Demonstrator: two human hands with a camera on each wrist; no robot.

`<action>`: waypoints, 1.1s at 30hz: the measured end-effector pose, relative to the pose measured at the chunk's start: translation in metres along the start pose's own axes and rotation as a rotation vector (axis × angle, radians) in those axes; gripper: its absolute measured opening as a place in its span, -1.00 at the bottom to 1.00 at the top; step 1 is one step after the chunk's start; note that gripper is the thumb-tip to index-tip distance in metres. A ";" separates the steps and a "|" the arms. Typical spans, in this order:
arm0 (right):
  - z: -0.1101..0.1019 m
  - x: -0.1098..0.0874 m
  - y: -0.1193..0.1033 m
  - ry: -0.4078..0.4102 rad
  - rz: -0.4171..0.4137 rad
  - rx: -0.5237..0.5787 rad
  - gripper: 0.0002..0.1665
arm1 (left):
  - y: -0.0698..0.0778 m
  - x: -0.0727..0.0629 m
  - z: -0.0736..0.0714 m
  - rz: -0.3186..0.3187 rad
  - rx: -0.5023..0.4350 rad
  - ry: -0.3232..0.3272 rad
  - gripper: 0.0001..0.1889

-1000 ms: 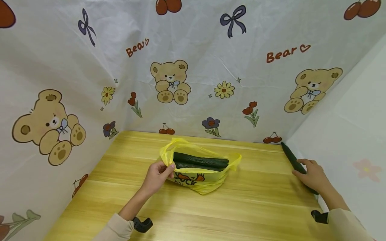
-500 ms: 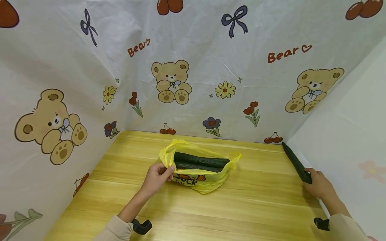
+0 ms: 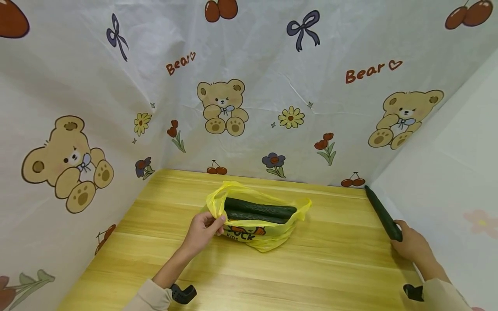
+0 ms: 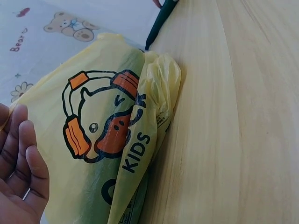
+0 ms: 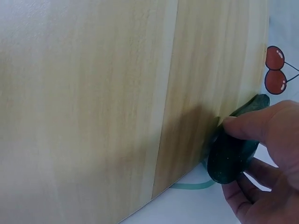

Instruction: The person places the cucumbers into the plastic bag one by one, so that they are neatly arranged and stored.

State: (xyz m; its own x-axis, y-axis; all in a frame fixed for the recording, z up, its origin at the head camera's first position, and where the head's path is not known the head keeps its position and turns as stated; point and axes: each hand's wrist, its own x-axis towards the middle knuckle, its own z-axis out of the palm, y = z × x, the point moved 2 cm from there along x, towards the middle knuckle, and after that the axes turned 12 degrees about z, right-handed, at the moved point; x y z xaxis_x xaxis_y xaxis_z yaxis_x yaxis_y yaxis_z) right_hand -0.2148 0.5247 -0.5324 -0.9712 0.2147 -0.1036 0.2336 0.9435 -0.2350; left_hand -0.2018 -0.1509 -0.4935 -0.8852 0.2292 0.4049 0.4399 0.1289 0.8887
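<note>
My left hand (image 3: 203,229) pinches the left rim of a yellow plastic bag (image 3: 278,239) with a duck print between thumb and fingers. Dark green cucumbers (image 3: 260,210) lie side by side in the bag's open mouth. In the left wrist view, the fingers (image 4: 37,163) are at the bag's upper edge, and a cucumber shows dimly through the plastic. Over on the right, my right hand (image 3: 413,245) grips another cucumber (image 3: 381,214) close to its near end. Its far tip points at the back right corner. The right wrist view shows the thumb (image 5: 247,125) on top and fingers beneath.
A wood-grain table (image 3: 311,276) holds the bag. Printed bear cloth walls (image 3: 256,142) stand at the back and left, and a white wall (image 3: 439,181) runs along the right edge beside the right hand. Black wrist mounts (image 3: 183,293) sit below both hands.
My right hand has shifted from the cucumber's middle to its near end, whose tip has moved slightly. The left hand keeps its pinch on the bag, which stays in place.
</note>
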 end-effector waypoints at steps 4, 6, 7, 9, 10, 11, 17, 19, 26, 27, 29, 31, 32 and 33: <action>-0.003 0.002 -0.001 -0.032 0.013 0.019 -0.06 | -0.002 0.000 0.001 -0.005 -0.005 0.000 -0.72; -0.007 0.004 -0.004 -0.047 0.020 0.026 -0.07 | -0.003 0.000 0.001 -0.009 -0.004 -0.002 -0.72; -0.009 0.004 -0.006 -0.057 0.025 0.033 -0.08 | -0.003 0.000 0.001 -0.011 -0.001 -0.003 -0.72; -0.015 0.005 -0.010 -0.061 0.021 0.040 -0.11 | -0.004 0.000 0.001 -0.015 0.004 -0.002 -0.72; -0.019 0.005 -0.012 -0.061 0.018 0.044 -0.14 | -0.004 0.000 0.000 -0.017 0.008 -0.001 -0.72; -0.022 0.004 -0.015 -0.055 0.009 0.044 -0.16 | -0.004 0.000 0.000 -0.018 0.010 0.001 -0.72; -0.046 0.001 -0.029 0.005 -0.047 0.053 -0.31 | -0.005 0.001 0.001 -0.016 0.015 0.003 -0.71; -0.054 0.001 -0.031 0.042 -0.053 0.059 -0.35 | -0.005 0.001 0.001 -0.014 0.012 0.003 -0.71; -0.074 0.001 -0.032 0.151 -0.074 0.059 -0.43 | -0.004 0.002 -0.001 -0.008 0.009 0.001 -0.73; -0.077 0.000 -0.031 0.153 -0.078 0.056 -0.43 | -0.004 0.002 -0.001 -0.007 0.010 0.000 -0.73; -0.080 -0.001 -0.032 0.156 -0.087 0.052 -0.43 | -0.004 0.001 -0.001 -0.006 0.007 0.000 -0.73; -0.084 -0.003 -0.033 0.172 -0.108 0.055 -0.45 | -0.004 0.001 -0.001 -0.006 0.007 0.001 -0.73; -0.086 -0.004 -0.034 0.182 -0.122 0.057 -0.46 | -0.003 0.001 -0.002 -0.005 0.007 0.002 -0.73; -0.088 -0.005 -0.035 0.193 -0.138 0.060 -0.47 | -0.003 0.001 -0.002 -0.005 0.008 0.004 -0.73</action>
State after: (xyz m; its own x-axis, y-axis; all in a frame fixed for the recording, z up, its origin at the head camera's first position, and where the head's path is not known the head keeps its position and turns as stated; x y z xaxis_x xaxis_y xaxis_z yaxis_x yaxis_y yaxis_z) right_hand -0.2220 0.5124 -0.4388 -0.9838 0.1345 0.1182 0.0951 0.9517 -0.2918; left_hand -0.2046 -0.1527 -0.4956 -0.8879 0.2248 0.4014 0.4367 0.1375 0.8890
